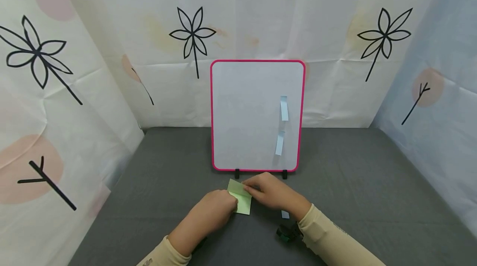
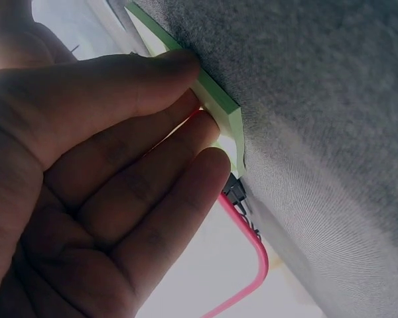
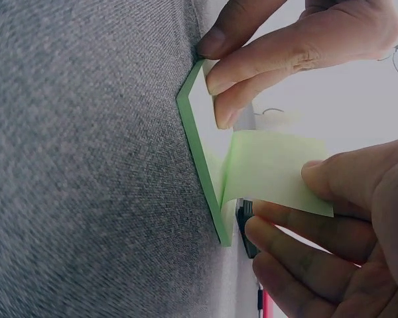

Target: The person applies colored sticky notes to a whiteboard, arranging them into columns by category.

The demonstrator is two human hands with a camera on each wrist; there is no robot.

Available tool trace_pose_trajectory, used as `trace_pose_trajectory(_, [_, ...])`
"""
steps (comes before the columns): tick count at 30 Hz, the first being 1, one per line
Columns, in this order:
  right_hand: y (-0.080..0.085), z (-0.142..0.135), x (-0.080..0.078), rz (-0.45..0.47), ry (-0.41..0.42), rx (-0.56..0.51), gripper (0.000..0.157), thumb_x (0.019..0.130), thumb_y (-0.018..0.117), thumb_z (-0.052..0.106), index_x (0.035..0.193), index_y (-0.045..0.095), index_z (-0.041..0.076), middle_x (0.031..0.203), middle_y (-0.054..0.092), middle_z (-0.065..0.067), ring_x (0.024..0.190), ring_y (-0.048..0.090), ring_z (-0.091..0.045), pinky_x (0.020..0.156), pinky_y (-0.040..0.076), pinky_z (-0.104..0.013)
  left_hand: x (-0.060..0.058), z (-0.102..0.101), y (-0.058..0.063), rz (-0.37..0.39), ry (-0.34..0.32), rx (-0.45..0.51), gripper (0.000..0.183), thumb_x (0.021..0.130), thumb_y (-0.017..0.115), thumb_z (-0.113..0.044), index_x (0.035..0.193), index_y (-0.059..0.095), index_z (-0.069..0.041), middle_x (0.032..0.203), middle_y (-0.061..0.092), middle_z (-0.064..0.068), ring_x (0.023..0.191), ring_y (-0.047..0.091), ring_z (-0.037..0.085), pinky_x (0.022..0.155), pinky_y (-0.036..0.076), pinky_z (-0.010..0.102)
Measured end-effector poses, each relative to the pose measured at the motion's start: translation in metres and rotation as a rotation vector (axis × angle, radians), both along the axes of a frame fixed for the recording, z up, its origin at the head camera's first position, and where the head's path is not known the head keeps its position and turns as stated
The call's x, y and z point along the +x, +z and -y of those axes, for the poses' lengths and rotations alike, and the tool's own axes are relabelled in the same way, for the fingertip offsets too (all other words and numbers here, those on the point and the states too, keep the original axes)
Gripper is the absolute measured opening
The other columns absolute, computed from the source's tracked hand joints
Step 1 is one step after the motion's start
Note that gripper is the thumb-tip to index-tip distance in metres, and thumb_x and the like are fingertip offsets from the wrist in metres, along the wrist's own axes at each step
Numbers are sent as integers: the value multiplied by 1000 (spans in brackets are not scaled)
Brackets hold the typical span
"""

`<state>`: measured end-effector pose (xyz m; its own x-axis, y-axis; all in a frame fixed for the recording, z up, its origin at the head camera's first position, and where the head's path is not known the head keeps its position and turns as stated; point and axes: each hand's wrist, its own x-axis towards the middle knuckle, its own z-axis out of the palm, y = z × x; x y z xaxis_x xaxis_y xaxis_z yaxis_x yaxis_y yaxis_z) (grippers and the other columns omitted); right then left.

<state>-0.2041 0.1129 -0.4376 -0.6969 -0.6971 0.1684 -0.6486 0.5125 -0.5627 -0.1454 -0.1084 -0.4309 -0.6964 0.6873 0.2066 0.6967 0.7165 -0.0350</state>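
Note:
A pad of light green sticky notes [image 1: 244, 206] lies on the grey cloth in front of the whiteboard. My left hand [image 1: 218, 206] pinches the pad at its near-left side, thumb against the edge and fingertips on the top face, as the right wrist view shows. The top sheet [image 3: 275, 169] is bent up from the pad and still joined along one edge. Between thumb and fingers, my right hand [image 1: 273, 193] pinches the sheet's free end. In the left wrist view the pad's green edge [image 2: 219, 99] shows beyond the left thumb.
A whiteboard [image 1: 249, 117] with a pink frame stands behind the hands on black feet [image 1: 237, 173]. Two pale blue strips, an upper strip [image 1: 284, 108] and a lower strip [image 1: 279, 143], stick to its right side. A small blue piece [image 1: 285, 215] and a dark object [image 1: 286, 233] are by the right wrist.

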Motion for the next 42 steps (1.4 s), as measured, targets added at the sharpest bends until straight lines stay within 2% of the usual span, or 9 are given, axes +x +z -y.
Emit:
trace_pose_trajectory(9, [2,-3,1,-12,-27,8,22,105,66,15,121,81,9,116,81,-1,100,73,-6,90,62,-33,1,-2,-2,-2,5,23,42,85,80,-3,60,51,-17,55,50,-2,50,40,10,49,32,26])
trace_pose_trajectory(16, [6,-5,-1,-16,-41,6,22,105,66,14,120,81,7,114,81,-3,100,74,-9,89,62,-35,2,-2,-2,-14,12,37,41,83,81,-1,59,52,-17,55,52,-2,51,44,11,49,35,27])
trace_pose_trajectory(26, [7,-8,-3,-9,-48,-2,23,106,65,15,121,80,7,114,81,-3,90,68,-4,83,60,-30,3,-2,-2,-91,12,43,41,78,82,-2,58,51,-18,55,53,-2,50,46,13,49,37,29])
trace_pose_trajectory(31, [7,-9,-4,2,-62,2,24,106,65,16,123,80,8,117,81,-3,88,66,-4,81,58,-27,3,-1,-4,-105,16,39,41,78,82,-2,58,50,-18,55,52,-2,50,46,14,48,37,29])
trace_pose_trajectory(42, [9,-13,-5,20,-81,13,26,107,63,19,125,79,8,118,80,-2,96,70,-6,89,61,-34,4,-1,-5,-118,18,29,42,76,82,0,57,49,-18,53,49,-2,48,40,13,47,35,28])
